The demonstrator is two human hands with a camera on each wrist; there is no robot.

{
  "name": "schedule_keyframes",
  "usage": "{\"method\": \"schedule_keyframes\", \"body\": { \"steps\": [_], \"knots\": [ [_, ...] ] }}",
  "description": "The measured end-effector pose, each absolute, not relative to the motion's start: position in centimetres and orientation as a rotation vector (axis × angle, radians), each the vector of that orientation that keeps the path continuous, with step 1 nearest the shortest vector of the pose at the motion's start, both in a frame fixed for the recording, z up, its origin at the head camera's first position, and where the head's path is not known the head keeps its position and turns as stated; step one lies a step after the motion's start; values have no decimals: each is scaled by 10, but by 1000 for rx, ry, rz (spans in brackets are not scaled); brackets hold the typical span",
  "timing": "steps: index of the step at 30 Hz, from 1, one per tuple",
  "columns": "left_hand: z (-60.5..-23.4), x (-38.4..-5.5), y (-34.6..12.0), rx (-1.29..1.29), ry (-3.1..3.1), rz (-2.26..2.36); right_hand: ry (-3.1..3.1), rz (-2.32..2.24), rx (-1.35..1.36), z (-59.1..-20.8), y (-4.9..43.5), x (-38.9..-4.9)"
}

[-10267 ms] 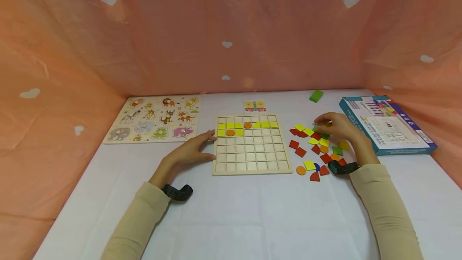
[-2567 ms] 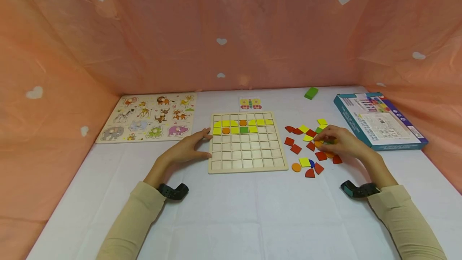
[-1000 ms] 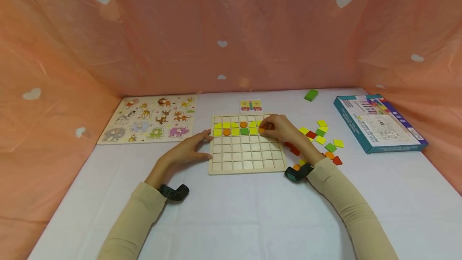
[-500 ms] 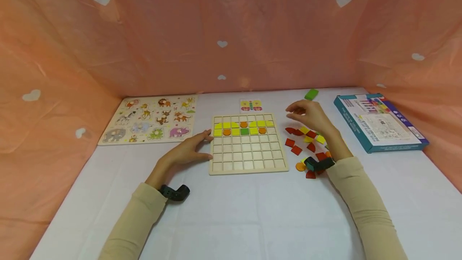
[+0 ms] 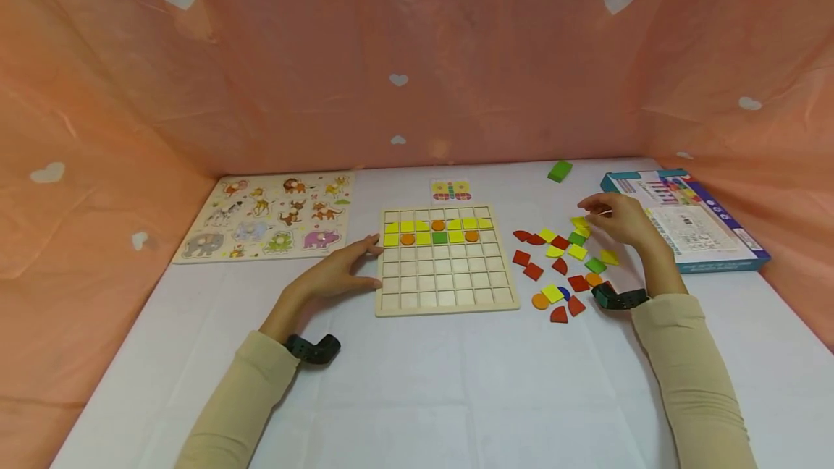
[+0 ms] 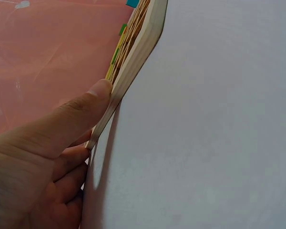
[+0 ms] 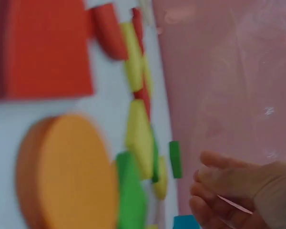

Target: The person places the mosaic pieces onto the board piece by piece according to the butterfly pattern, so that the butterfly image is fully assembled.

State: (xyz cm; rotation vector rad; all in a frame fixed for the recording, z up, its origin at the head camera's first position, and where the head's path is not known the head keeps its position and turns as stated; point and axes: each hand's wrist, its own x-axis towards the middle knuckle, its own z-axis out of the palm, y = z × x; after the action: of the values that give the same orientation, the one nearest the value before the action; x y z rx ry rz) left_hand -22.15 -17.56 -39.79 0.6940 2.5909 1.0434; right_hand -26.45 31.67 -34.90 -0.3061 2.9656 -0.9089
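Note:
My left hand rests at the left edge of a pale wooden grid board, thumb and fingertips touching its rim. In the left wrist view the thumb lies against the board's edge. Two rows of the grid hold yellow pieces, a green square and orange discs. My right hand hovers over the far side of loose coloured tiles, fingers loosely bent and nothing between them. A yellow tile lies just below its fingertips. In the right wrist view, the same hand appears above the tiles.
A small butterfly picture card lies behind the board. An animal puzzle board is at the back left, a flat game box at the right. A green block sits near the back curtain. Red tiles lie beside the board.
My right hand brought an orange disc onto the board's second filled row, let it go, and moved back right over the loose tiles. Earlier a green square was added. My left hand stayed.

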Motion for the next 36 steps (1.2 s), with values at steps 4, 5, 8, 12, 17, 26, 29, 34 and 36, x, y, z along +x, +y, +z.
{"method": "schedule_keyframes", "body": {
  "steps": [4,5,8,12,17,26,29,34,36],
  "knots": [
    [-399,-222,-175,693,2591,1047,2859,-837,-294,-360,321,-270],
    [-399,-222,-175,693,2589,1049,2847,-824,-304,-362,322,-271],
    [-399,-223,-175,691,2586,1049,2844,-795,-353,-367,325,-274],
    [-398,-222,-175,668,2569,1070,2857,-795,-396,-369,326,-274],
    [-396,-221,-175,646,2565,1078,2887,-802,-387,-370,324,-274],
    [-396,-221,-175,641,2557,1074,2931,-892,-351,-361,303,-275],
    [-396,-221,-175,637,2557,1071,2958,-941,-474,-351,283,-274],
    [-396,-220,-175,643,2576,1058,2940,-989,-787,-340,244,-274],
    [-397,-220,-175,662,2580,1058,2913,-1001,-867,-338,229,-272]
  ]
}}
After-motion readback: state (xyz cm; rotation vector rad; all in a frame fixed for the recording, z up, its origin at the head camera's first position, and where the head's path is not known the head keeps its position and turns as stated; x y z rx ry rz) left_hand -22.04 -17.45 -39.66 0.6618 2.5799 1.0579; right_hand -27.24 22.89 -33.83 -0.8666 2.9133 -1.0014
